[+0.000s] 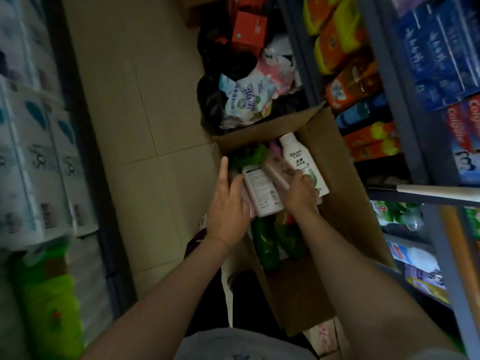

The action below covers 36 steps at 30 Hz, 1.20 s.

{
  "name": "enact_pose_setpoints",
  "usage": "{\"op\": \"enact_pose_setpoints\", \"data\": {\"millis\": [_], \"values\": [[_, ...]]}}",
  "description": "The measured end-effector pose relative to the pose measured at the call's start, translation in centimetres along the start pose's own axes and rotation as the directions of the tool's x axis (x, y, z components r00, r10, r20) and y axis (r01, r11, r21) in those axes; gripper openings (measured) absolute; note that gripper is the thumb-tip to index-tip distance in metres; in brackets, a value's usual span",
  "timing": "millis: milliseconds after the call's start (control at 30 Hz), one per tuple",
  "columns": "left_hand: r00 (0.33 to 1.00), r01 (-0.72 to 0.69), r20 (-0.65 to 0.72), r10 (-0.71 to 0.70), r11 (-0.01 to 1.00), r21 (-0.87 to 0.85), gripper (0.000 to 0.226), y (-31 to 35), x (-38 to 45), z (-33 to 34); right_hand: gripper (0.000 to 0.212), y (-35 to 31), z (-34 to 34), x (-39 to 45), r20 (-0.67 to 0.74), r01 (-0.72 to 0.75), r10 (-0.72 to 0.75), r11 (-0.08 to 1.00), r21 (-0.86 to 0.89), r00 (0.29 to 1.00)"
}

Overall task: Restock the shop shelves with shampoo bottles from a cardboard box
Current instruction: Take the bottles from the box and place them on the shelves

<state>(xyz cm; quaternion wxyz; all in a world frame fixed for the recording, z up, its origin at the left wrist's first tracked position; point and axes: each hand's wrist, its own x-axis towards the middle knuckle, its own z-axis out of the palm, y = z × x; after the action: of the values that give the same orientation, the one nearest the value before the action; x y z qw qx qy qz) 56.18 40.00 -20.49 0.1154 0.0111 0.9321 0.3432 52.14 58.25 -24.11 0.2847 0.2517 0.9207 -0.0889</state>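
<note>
An open cardboard box (337,162) stands on the floor by the right shelves, with shampoo bottles lying in it. My left hand (227,206) reaches into its left side and grips a white bottle with a barcode label (261,188). My right hand (301,190) is inside the box, its fingers closed around a pinkish-beige bottle (279,166) that lies beside a white Rejoice bottle (302,158). Green bottles (267,242) lie lower in the box beneath my wrists, and a green cap (253,154) shows at the far end.
Shelves on the right (405,105) hold orange soap packs, blue toothpaste boxes and detergents. A black bag with crumpled wrappers (244,97) sits behind the box. Paper-roll packs (33,152) and green packs line the left side. Beige floor tiles (145,113) run between.
</note>
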Motion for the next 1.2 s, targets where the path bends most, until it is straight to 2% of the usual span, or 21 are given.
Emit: {"op": "enact_pose_setpoints", "data": {"millis": [100,167,267,333,400,433,500,567,600,667,700,767,833,900,967,1067,1133,1200], "values": [[1.000,-0.008,0.002,0.008,1.000,-0.001,0.045,-0.2,0.0,-0.2,0.078,0.1,-1.1,0.7,0.142,-0.024,0.033,0.998,-0.066,0.989],[1.000,-0.021,0.002,0.021,1.000,0.002,0.042,-0.3,0.0,-0.1,0.084,-0.1,-1.3,0.4,0.243,-0.057,0.055,0.998,-0.001,0.969],[0.999,-0.040,0.016,0.039,0.999,0.008,0.037,-0.2,0.2,0.1,0.089,0.7,-1.2,-1.6,0.389,-0.179,0.058,0.942,0.284,0.919],[0.998,-0.053,0.022,0.052,0.998,0.039,0.031,0.1,0.5,-0.1,0.095,2.2,-1.3,-4.1,0.470,-0.283,0.005,0.804,0.523,0.883],[0.996,-0.084,0.010,0.084,0.988,0.126,0.028,0.8,0.5,-0.1,0.109,4.0,-1.9,-6.5,0.481,-0.308,-0.047,0.714,0.629,0.875],[0.997,-0.079,-0.013,0.082,0.986,0.150,0.032,1.5,0.5,-0.1,0.106,4.9,-2.5,-7.8,0.482,-0.292,-0.092,0.692,0.660,0.871],[0.999,0.051,-0.002,-0.051,0.999,0.007,0.040,4.5,0.1,-0.9,0.087,6.4,-4.2,-10.0,0.484,-0.270,-0.163,0.661,0.701,0.860],[0.977,0.205,0.124,-0.176,0.933,-0.297,0.046,9.0,-0.6,-2.4,0.071,7.5,-6.8,-12.4,0.413,-0.189,-0.207,0.653,0.733,0.887],[0.955,0.285,0.213,-0.205,0.827,-0.485,0.050,11.7,-1.1,-3.2,0.069,8.0,-8.3,-13.4,0.323,-0.100,-0.219,0.668,0.737,0.921],[0.906,0.423,0.372,-0.203,0.501,-0.755,0.064,17.1,-2.1,-4.8,0.069,9.1,-11.6,-15.7,0.034,0.150,-0.241,0.703,0.695,0.970],[0.903,0.430,0.397,-0.167,0.376,-0.821,0.065,19.6,-2.6,-5.6,0.073,9.9,-13.4,-17.0,-0.121,0.269,-0.254,0.701,0.660,0.960],[0.933,0.359,0.352,-0.076,0.272,-0.893,0.051,24.0,-3.2,-7.0,0.079,12.0,-16.7,-19.3,-0.325,0.412,-0.256,0.629,0.659,0.911],[0.945,0.298,0.321,0.056,0.254,-0.920,0.039,28.0,-4.3,-8.6,0.070,14.7,-19.7,-21.4,-0.413,0.474,-0.238,0.523,0.708,0.879],[0.925,0.217,0.299,0.236,0.319,-0.923,0.036,31.7,-5.8,-9.5,0.055,17.8,-22.1,-22.9,-0.455,0.499,-0.211,0.465,0.731,0.865],[0.864,0.105,0.297,0.407,0.430,-0.897,0.036,35.5,-7.7,-9.6,0.047,21.0,-23.8,-24.2,-0.471,0.507,-0.201,0.467,0.725,0.859],[0.772,-0.099,0.283,0.569,0.547,-0.831,0.034,40.7,-10.2,-8.8,0.053,25.4,-25.9,-26.3,-0.490,0.507,-0.164,0.449,0.736,0.856],[0.720,-0.159,0.270,0.640,0.531,-0.832,0.035,43.4,-11.3,-8.0,0.050,28.0,-26.9,-27.5,-0.518,0.515,-0.122,0.432,0.741,0.847],[0.693,-0.191,0.247,0.678,0.503,-0.843,0.030,45.6,-11.6,-7.0,0.047,30.1,-27.9,-28.5,-0.593,0.542,-0.019,0.432,0.721,0.805]]}}
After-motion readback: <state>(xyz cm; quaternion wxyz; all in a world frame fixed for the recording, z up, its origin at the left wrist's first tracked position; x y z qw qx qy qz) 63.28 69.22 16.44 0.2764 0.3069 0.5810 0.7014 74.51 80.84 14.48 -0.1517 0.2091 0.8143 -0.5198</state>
